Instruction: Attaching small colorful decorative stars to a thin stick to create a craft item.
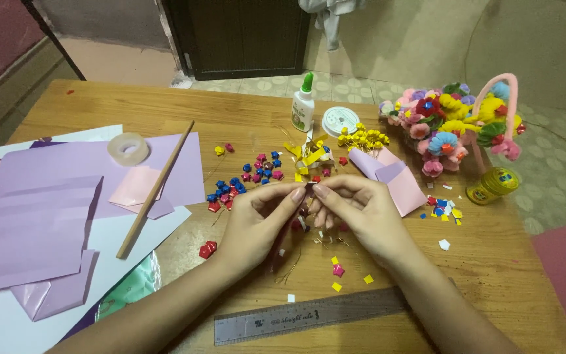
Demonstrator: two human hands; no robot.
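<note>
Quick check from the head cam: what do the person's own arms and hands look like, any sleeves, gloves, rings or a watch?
Both forearms are bare as far as the frame shows, with no sleeves in view. The left hand and the right hand wear no gloves. No ring, watch or bracelet shows on the visible fingers or wrists. The fingernails look short and unpainted, though they are too small to judge finely.

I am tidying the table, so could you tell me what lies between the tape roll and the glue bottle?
In the head view, a wooden stick slants between the tape roll and the glue bottle, crossing lilac paper.
</note>
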